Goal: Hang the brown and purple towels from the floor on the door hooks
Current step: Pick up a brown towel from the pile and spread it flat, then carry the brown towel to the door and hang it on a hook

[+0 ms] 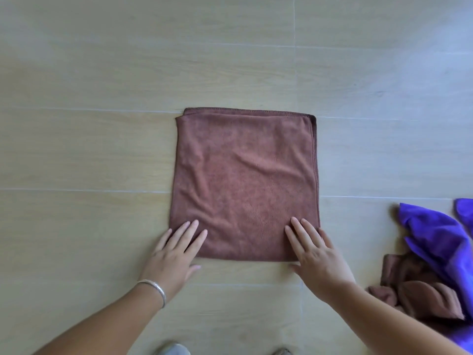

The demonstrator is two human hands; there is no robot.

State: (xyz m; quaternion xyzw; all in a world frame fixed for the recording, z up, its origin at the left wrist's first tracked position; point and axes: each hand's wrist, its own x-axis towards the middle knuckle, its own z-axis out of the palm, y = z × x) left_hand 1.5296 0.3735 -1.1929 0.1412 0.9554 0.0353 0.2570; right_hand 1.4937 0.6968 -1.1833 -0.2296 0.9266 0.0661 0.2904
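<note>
A brown towel (245, 180) lies folded into a flat square on the wooden floor, in the middle of the view. My left hand (174, 254) rests flat on its near left corner, fingers straight. On the near right corner my right hand (317, 254) presses with straight fingers. A purple towel (437, 237) lies crumpled at the right edge, partly draped over a second, bunched brown towel (414, 288). No door or hooks are in view.
The pale wood-plank floor (102, 85) stretches out on all sides of the folded towel. Two shoe tips (174, 349) show at the bottom edge. A silver bangle (156, 288) sits on my left wrist.
</note>
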